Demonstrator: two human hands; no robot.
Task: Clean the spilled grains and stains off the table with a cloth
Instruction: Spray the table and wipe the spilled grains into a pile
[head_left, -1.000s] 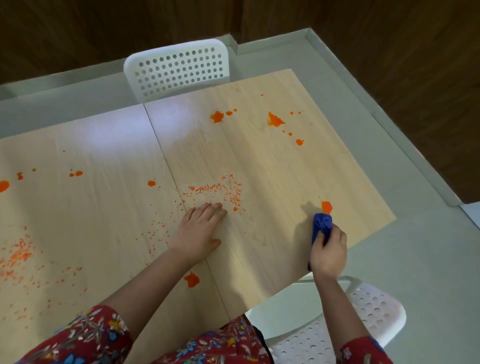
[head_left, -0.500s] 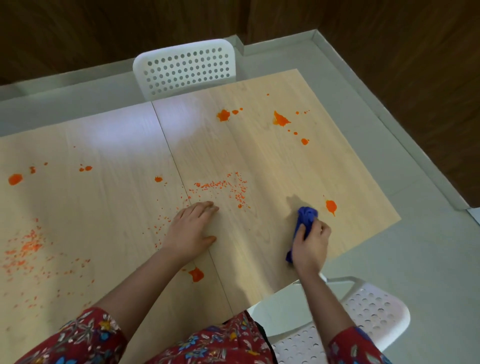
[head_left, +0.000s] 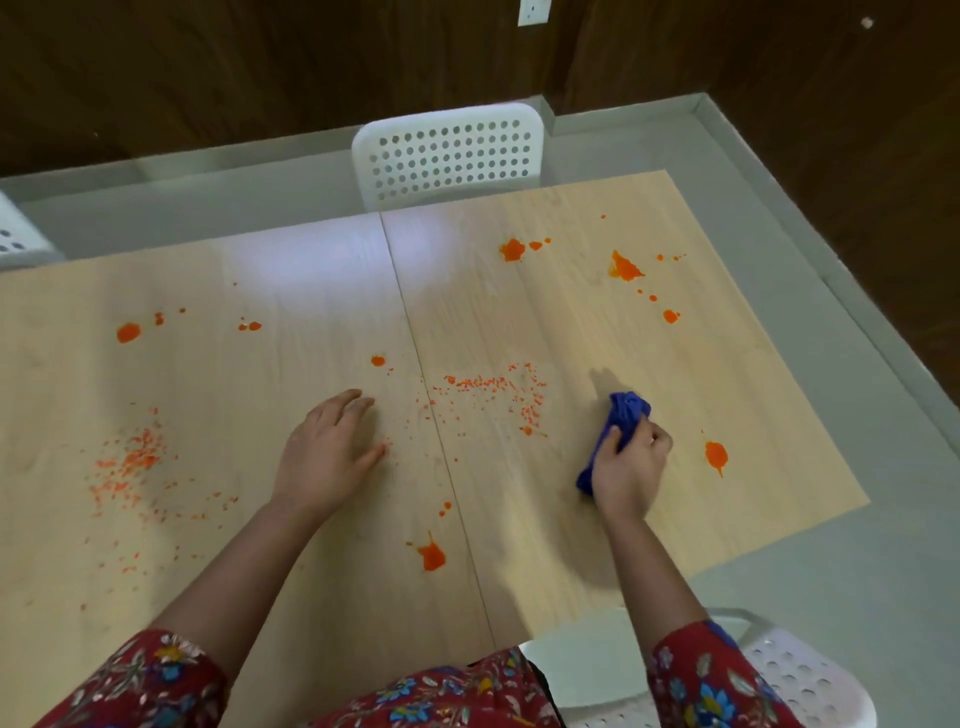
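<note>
Light wood table (head_left: 311, 291), two panels, seam (head_left: 415, 353) down middle. Orange grains (head_left: 493, 387) scattered just right of seam, more at far left. Orange stains (head_left: 623, 267) at far right, near right edge, by near edge at seam, and at left. Blue cloth (head_left: 621, 421) on right panel, gripped by right hand (head_left: 628, 467). Left hand (head_left: 324, 457) flat on table, left of seam.

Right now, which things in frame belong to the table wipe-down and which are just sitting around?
Job:
- blue cloth, gripped by the right hand
- left hand, open on the table
- orange grains, scattered mid-table
- second grain patch at left
- orange stains

Bystanders:
- far white chair
- near white chair
- wall plate
</note>
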